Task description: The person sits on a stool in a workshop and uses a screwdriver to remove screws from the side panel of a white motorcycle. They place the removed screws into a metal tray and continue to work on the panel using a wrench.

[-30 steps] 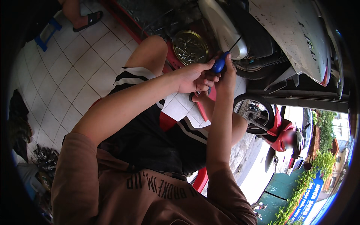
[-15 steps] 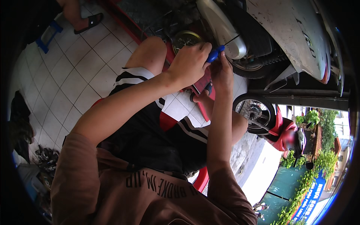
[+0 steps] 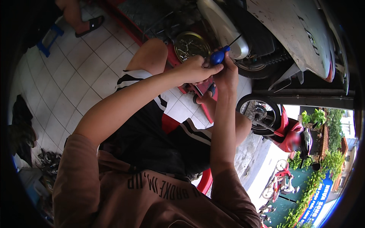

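A screwdriver (image 3: pixel 218 57) with a bulbous blue handle and a dark thin shaft points up and right, its shaft over the silver cover of a motorbike (image 3: pixel 237 48). My right hand (image 3: pixel 228 74) is closed around the front of the handle, thumb beside the blue collar. At the handle's butt end, my left hand (image 3: pixel 194 70) has its fingers curled, with the thumb against the handle. Where the tip meets the bike I cannot make out. A round metal tray (image 3: pixel 208 45) with small metal parts lies just beyond my left hand.
A red metal frame (image 3: pixel 123 23) runs along the floor at the far side. Blue stool (image 3: pixel 49 40) and another person's sandalled foot (image 3: pixel 91 26) are at the far left. A red motorbike (image 3: pixel 287 133) stands to the right. Loose metal parts (image 3: pixel 48 161) lie at lower left.
My left hand has slid back and down along the handle, uncovering more of it and the round tray. The right hand stays nearly in place on the screwdriver.
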{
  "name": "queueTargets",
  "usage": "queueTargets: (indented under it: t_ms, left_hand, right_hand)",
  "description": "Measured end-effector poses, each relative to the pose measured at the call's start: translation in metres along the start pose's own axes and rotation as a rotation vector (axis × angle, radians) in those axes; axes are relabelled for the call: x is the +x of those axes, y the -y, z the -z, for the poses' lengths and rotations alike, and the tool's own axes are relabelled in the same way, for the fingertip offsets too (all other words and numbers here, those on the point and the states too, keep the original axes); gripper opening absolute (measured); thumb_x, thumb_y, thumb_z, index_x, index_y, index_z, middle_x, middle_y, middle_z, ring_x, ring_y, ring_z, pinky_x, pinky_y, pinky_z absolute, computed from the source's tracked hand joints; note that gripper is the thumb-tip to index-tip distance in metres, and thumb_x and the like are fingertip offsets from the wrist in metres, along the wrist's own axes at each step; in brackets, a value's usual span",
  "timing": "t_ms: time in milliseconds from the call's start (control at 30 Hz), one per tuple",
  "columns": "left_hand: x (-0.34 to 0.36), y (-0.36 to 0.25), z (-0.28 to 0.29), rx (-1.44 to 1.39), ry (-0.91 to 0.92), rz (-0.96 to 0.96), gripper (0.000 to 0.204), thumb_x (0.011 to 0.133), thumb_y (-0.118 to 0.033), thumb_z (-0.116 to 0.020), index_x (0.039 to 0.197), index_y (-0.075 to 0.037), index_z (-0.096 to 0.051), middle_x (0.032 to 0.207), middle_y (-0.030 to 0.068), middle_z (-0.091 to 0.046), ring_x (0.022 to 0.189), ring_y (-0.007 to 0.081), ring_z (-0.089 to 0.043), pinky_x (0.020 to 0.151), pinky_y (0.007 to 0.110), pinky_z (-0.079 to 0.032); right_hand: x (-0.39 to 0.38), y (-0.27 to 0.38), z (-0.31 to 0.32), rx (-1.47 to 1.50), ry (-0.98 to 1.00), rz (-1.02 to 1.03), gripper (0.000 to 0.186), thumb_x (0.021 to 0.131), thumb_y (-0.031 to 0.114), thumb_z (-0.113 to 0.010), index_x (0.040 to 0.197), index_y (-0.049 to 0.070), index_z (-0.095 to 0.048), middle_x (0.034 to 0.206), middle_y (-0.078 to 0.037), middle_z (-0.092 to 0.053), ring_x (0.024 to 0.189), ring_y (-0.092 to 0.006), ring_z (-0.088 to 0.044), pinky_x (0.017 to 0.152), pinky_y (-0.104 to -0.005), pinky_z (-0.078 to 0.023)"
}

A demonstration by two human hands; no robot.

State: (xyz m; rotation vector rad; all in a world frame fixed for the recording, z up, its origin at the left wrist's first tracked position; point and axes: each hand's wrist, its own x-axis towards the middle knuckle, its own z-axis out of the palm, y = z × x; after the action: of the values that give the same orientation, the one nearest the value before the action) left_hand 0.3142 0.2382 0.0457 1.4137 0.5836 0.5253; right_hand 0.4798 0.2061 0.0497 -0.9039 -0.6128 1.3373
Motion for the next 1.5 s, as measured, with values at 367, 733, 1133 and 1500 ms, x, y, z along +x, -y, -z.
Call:
queueTargets:
  t_ms: [367, 733, 1133, 1500]
  left_hand:
    - [-0.001, -0.011, -0.013, -0.776, -0.022, 0.245, 0.026, 0.093, -0.036, -0.060, 0.089, -0.010, -0.060, 0.069, -0.0051, -0.049, 0.054, 0.0050, -0.039, 0.047, 0.020, -0.032]
    - [-0.010, -0.014, 0.007, 0.936, -0.464, -0.536, 0.021, 0.083, -0.011, -0.063, 0.098, 0.004, -0.058, 0.088, 0.0178, -0.061, 0.072, 0.0349, -0.065, 0.063, 0.041, -0.054]
    - [-0.009, -0.021, -0.008, -0.452, 0.000, 0.150, 0.037, 0.092, -0.041, -0.061, 0.082, -0.005, -0.059, 0.058, -0.0022, -0.051, 0.050, 0.0055, -0.048, 0.045, 0.020, -0.034]
    - [0.001, -0.007, -0.002, 0.287, -0.463, -0.353, 0.030, 0.086, -0.026, -0.070, 0.071, -0.002, -0.061, 0.058, 0.0068, -0.056, 0.054, 0.0161, -0.059, 0.048, 0.029, -0.043]
  right_hand:
    - [-0.003, -0.010, -0.006, 0.092, 0.009, -0.001, 0.032, 0.095, 0.026, -0.052, 0.119, 0.006, -0.052, 0.105, -0.005, -0.060, 0.093, -0.0184, -0.058, 0.071, -0.0290, -0.049]
    - [0.000, -0.010, -0.014, -0.052, -0.043, 0.040, 0.033, 0.094, 0.032, -0.056, 0.110, 0.002, -0.056, 0.102, -0.009, -0.061, 0.096, -0.0198, -0.057, 0.085, -0.0373, -0.046]
    - [-0.009, 0.006, -0.008, 0.103, 0.080, -0.089, 0.029, 0.097, 0.034, -0.047, 0.107, 0.008, -0.055, 0.092, -0.006, -0.061, 0.064, -0.0181, -0.054, 0.059, -0.0313, -0.047]
    - [-0.003, -0.009, -0.015, 0.049, -0.124, 0.008, 0.026, 0.094, 0.022, -0.057, 0.113, 0.004, -0.052, 0.105, -0.010, -0.060, 0.095, -0.0201, -0.056, 0.089, -0.0350, -0.044]
